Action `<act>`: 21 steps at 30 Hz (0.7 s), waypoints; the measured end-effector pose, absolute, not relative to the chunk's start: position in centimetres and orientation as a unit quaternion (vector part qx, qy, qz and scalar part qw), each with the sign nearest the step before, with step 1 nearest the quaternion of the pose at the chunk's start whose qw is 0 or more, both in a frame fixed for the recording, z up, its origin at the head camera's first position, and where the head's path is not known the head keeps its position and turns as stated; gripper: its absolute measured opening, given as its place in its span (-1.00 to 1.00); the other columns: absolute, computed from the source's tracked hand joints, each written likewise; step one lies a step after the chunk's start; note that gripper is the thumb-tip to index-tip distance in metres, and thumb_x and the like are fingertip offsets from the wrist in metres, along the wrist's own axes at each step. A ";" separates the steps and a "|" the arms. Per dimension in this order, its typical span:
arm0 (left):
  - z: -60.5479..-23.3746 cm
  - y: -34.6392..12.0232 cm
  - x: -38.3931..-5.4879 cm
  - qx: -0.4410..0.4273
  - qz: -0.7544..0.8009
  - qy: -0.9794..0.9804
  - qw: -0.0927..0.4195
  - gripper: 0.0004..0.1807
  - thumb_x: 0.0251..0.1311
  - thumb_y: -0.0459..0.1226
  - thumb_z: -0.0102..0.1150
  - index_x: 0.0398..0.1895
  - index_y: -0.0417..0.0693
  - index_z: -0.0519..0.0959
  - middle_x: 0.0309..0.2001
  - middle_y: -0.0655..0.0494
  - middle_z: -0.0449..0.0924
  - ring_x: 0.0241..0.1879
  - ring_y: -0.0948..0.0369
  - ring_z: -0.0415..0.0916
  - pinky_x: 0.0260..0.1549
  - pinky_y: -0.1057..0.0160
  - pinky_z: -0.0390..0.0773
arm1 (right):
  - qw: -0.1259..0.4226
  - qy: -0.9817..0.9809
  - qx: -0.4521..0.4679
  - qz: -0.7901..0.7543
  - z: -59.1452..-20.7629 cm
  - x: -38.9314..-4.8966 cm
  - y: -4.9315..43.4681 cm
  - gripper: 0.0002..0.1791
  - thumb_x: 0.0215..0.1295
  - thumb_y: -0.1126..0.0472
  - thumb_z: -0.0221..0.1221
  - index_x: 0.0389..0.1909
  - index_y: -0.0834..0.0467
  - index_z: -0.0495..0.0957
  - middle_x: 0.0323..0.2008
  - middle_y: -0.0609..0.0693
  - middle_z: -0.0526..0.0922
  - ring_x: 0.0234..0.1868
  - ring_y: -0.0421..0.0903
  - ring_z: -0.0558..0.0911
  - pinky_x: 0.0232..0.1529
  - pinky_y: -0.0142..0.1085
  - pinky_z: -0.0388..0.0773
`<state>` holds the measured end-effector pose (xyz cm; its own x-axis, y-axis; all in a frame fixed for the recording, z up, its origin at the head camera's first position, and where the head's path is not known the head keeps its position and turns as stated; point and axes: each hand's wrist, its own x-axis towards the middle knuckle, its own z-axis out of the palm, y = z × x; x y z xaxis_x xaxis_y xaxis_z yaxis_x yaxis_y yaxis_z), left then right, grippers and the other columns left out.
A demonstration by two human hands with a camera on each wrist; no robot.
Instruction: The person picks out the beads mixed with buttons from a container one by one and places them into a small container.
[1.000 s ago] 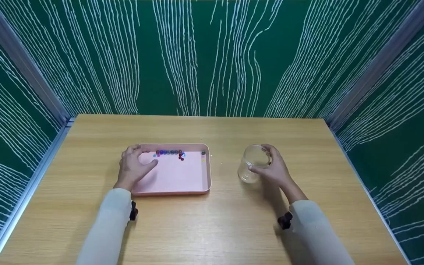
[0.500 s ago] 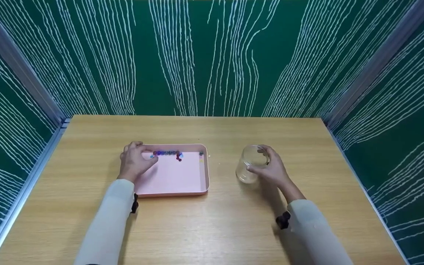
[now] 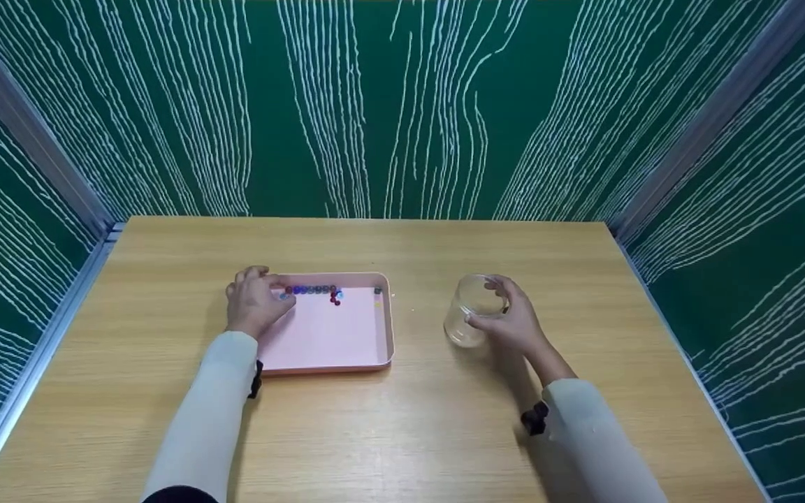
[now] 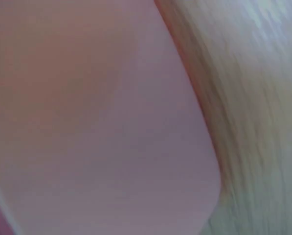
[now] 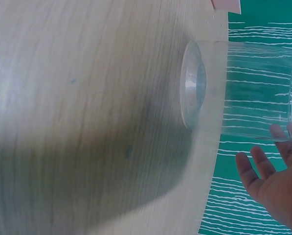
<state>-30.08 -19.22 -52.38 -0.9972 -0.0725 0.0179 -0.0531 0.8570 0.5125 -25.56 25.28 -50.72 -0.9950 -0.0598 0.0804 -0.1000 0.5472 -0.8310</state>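
Note:
In the head view my left hand (image 3: pixel 254 302) is over the left side of a pink rectangular tray (image 3: pixel 325 342). Its thumb and forefinger are bent around a gap, with a small blue bead (image 3: pixel 284 297) showing there; no pinch is visible. A row of coloured beads (image 3: pixel 312 289) lies along the tray's far wall, with a few dark red beads (image 3: pixel 335 299) just below its right end. To the right of the tray my right hand (image 3: pixel 514 321) grips a clear glass jar (image 3: pixel 471 311) by its upper part. The jar's base is at the tabletop; whether it touches is unclear.
A dark bead (image 3: pixel 377 290) and a yellow one (image 3: pixel 378 304) sit by the tray's right wall. Tiny pale specks lie on the wooden table (image 3: pixel 416 405) between tray and jar. Green walls with white lines (image 3: pixel 402 112) enclose the back and sides.
My left thumb and fingers have drawn closer together, near the left end of the bead row. The right hand keeps its hold on the jar. The whole view has shifted slightly.

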 end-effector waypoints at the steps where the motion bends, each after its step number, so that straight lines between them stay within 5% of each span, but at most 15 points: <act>1: -52.4 -19.2 -30.2 0.034 -0.264 -0.964 0.016 -0.54 0.03 -0.04 0.31 0.02 0.01 0.65 0.35 -0.11 0.27 0.38 -0.14 0.06 0.33 -0.16 0.02 | 0.020 -0.878 0.046 0.476 -50.7 -25.6 25.3 -0.05 -0.09 0.00 0.48 0.34 0.12 0.23 0.28 0.13 0.38 0.33 0.21 0.27 0.29 0.18 0.25; 21: -54.0 -19.1 -31.1 0.039 -0.229 -0.972 0.040 -0.79 0.13 -0.13 0.31 -0.19 0.03 0.69 0.43 -0.19 0.18 0.49 -0.23 -0.15 0.35 -0.38 -0.24 | 0.016 -0.864 0.031 0.503 -51.2 -25.4 25.3 -0.04 -0.08 0.01 0.48 0.35 0.05 0.21 0.31 0.09 0.35 0.35 0.20 0.28 0.19 0.07 0.44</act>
<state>-31.06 -19.07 -53.96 -0.9939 -0.0932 0.0591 -0.0571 0.8922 0.4481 -25.43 25.32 -51.23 -0.9975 -0.0382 0.0589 -0.0701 0.4919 -0.8678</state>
